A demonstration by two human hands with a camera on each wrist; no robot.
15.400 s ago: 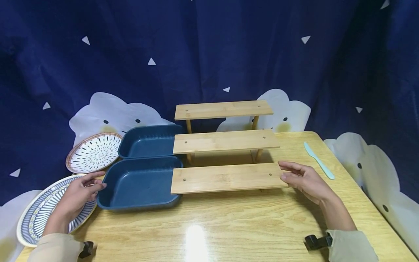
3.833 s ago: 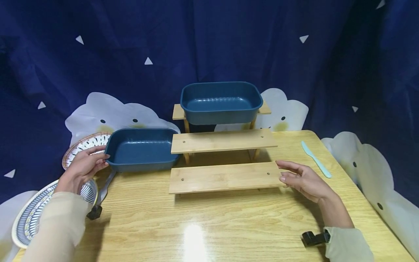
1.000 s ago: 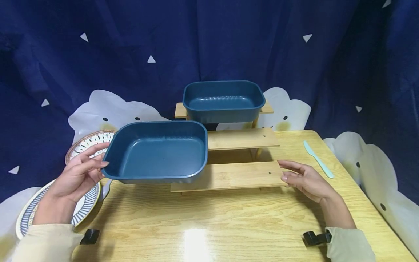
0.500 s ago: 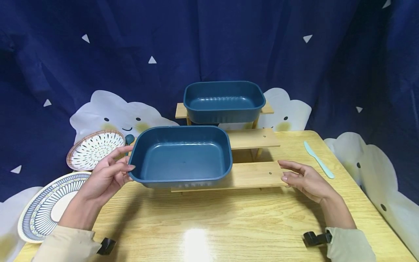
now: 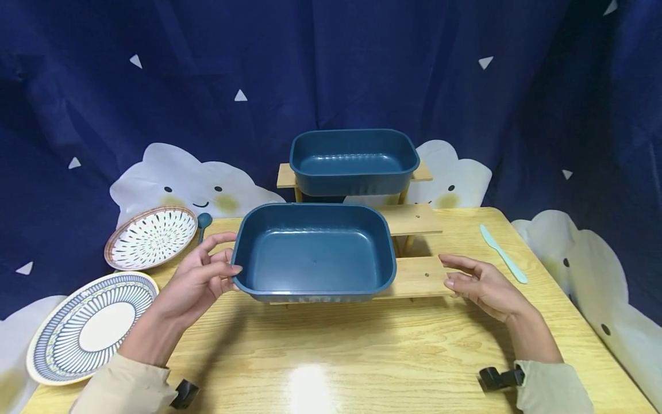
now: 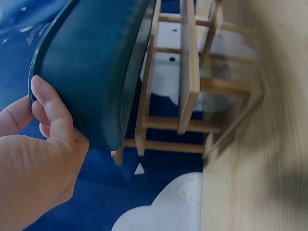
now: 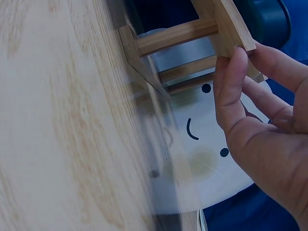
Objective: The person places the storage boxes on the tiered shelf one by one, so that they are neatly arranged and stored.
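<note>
A dark teal rectangular basin [image 5: 312, 270] is held at its left end by my left hand [image 5: 191, 287]. My thumb and fingers pinch its rim, as the left wrist view also shows with the hand [image 6: 48, 144] at the basin wall [image 6: 91, 77]. In the head view the basin overlaps the middle and lowest boards of a three-tier wooden rack. My right hand [image 5: 483, 290] pinches the right end of the lowest board [image 5: 416, 279]; in the right wrist view, thumb and fingers sit on both faces of that board [image 7: 236, 29]. A second teal basin [image 5: 357, 184] rests on the top board.
At left lie a speckled bowl [image 5: 155, 238] with a brown rim and a large blue-patterned plate [image 5: 108, 328]. A teal spoon [image 5: 204, 221] lies beside the bowl. On the right is a mint-green knife [image 5: 501, 253]. A navy curtain [image 5: 207, 69] hangs behind the table [image 5: 362, 356].
The second basin has come off the table at left and moved right across the rack in my left hand, uncovering the spoon. Earlier, the first basin went onto the top board. My right hand stayed put.
</note>
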